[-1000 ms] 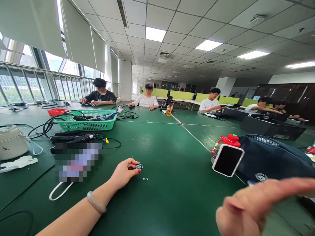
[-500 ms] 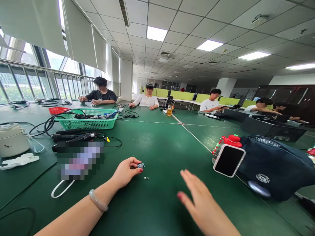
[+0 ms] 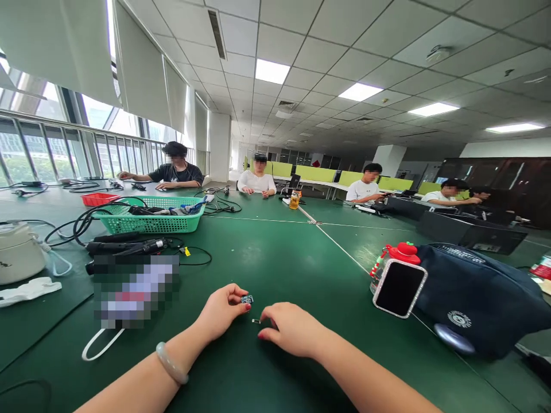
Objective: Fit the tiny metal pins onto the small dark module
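My left hand (image 3: 222, 310) pinches a small blue circuit board (image 3: 247, 299) between thumb and fingers, just above the green table (image 3: 241, 378). A tiny white and dark rectangular piece (image 3: 255, 321) lies on the tabletop below the board; its kind is too small to make out. My right hand (image 3: 288, 330) is beside that piece, with thumb and index finger apart on its right side. Nothing shows between those fingers. A pale bangle (image 3: 172, 364) circles my left wrist.
To the left are a green basket (image 3: 150, 221) of cables, black devices (image 3: 124, 246), a pouch with a white strap (image 3: 103, 344) and a white container (image 3: 19, 252). A phone (image 3: 400, 288) leans on a red-capped bottle (image 3: 402, 252) beside a dark bag (image 3: 482, 292). Several people sit farther off.
My right hand has moved left, from the open tabletop to beside the tiny piece. My left hand still pinches the circuit board in nearly the same spot.
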`<state>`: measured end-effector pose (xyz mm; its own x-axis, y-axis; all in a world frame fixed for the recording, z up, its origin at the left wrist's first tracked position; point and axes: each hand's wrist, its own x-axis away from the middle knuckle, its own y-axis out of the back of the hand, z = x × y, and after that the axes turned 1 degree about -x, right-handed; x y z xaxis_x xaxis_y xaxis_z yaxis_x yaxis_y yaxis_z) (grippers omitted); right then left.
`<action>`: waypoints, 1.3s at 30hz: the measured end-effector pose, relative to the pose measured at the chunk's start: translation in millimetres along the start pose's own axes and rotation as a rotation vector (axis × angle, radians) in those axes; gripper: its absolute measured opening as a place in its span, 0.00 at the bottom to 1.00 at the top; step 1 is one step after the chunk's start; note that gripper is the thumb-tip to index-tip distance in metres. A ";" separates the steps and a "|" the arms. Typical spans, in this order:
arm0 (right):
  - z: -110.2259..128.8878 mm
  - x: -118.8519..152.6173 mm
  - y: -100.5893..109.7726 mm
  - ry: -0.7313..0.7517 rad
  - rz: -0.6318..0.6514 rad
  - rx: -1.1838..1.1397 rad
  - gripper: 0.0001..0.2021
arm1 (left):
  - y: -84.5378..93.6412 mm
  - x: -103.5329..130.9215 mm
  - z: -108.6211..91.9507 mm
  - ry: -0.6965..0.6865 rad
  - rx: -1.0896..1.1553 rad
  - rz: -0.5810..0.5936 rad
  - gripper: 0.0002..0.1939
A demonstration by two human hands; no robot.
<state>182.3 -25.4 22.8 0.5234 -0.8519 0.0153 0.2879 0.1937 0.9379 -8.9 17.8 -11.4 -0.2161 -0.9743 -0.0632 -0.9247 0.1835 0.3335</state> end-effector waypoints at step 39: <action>-16.4 -25.5 -36.3 0.004 -0.221 -0.121 0.03 | -4.8 -2.1 2.6 0.054 0.155 0.044 0.14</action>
<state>171.6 -2.8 -17.3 0.4406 -0.8780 -0.1872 0.4895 0.0601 0.8700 -4.9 19.4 -15.3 -0.2444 -0.9697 0.0000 -0.9528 0.2402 0.1857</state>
